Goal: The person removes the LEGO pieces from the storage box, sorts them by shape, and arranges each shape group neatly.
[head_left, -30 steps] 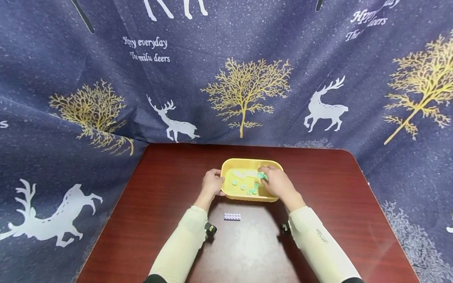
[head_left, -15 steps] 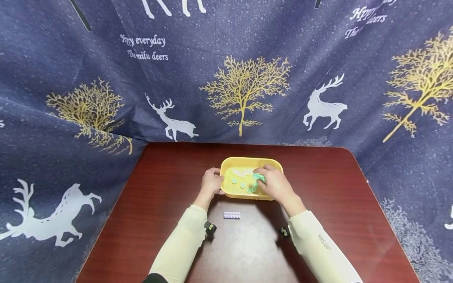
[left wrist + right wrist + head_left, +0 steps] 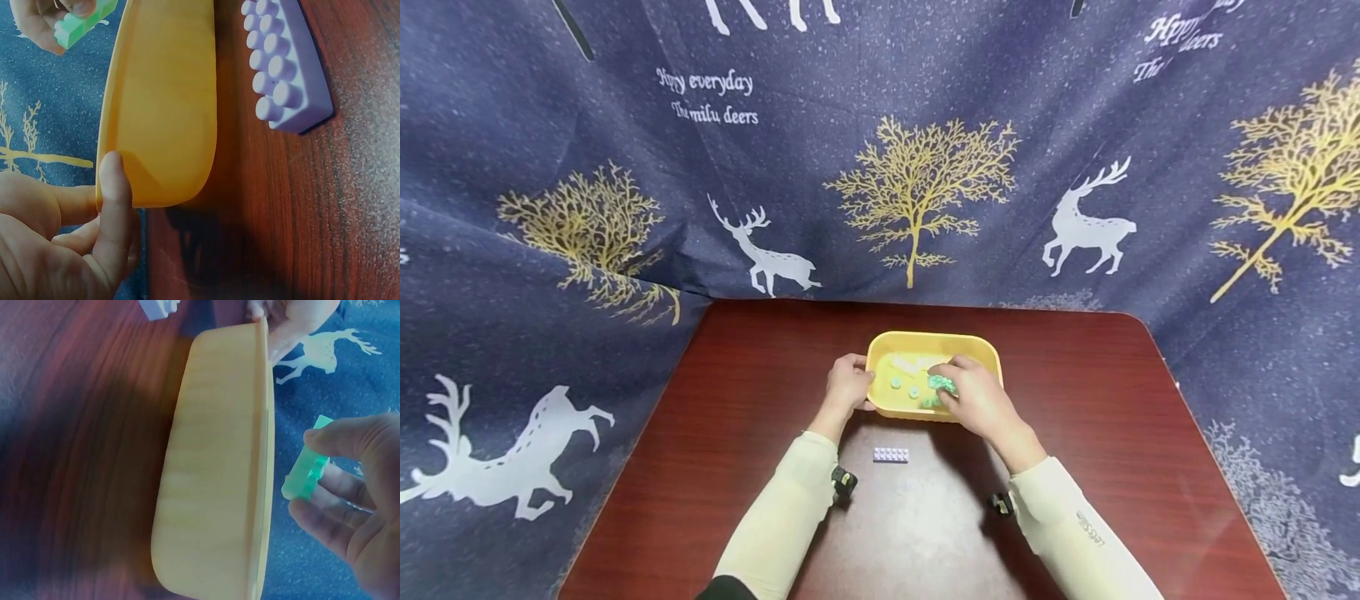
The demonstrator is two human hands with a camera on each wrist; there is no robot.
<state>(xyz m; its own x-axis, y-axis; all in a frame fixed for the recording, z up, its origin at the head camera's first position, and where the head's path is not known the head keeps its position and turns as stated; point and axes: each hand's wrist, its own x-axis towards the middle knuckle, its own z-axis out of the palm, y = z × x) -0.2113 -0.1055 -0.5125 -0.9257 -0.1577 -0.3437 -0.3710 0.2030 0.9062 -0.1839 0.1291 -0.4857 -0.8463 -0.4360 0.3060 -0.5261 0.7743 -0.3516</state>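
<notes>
A yellow tub [image 3: 887, 410] stands on the table, with small green round pieces [image 3: 913, 392] and some pale pieces [image 3: 908, 364] inside. My left hand [image 3: 847, 387] grips its left end, thumb on the rim, as the left wrist view also shows. Over the tub's right half, my right hand [image 3: 979, 398] pinches a green building block [image 3: 306, 465] between thumb and fingers. The right wrist view puts this block beyond the tub's rim. A purple building block [image 3: 891, 455] with two rows of studs lies on the table in front of the tub, apart from both hands.
The dark red wooden table [image 3: 760, 367] reaches back to a blue cloth [image 3: 805, 167] printed with deer and trees. Small black cameras [image 3: 844, 482] sit at both wrists.
My right hand has moved a little left and nearer over the tub with the green building block. The left hand keeps its grip on the tub's end.
</notes>
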